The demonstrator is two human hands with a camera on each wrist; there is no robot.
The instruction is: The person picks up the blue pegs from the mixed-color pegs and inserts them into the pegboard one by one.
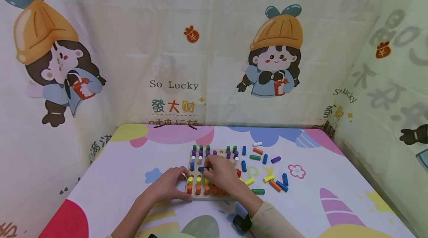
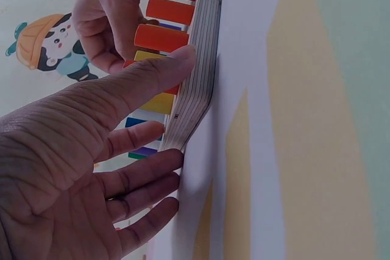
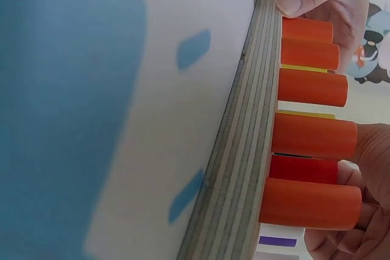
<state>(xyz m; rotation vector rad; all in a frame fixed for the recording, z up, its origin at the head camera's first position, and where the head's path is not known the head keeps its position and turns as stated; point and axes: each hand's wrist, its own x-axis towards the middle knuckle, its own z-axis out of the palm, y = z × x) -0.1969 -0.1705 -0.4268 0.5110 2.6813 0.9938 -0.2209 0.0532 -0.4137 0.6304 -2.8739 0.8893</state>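
A wooden pegboard carries rows of green, purple, white, blue, yellow and orange pegs. My left hand holds its near left corner, the thumb on the front edge and the fingers along the left side. In the left wrist view, the thumb lies across the board's layered edge, by the orange pegs. Above the board, my right hand pinches a blue peg, which lies tilted near an upright blue peg. The right hand covers part of the middle rows.
Loose pegs lie scattered right of the board, among them a green peg, an orange peg and a purple peg. A black object is by the right sleeve. Printed cloth covers table and walls.
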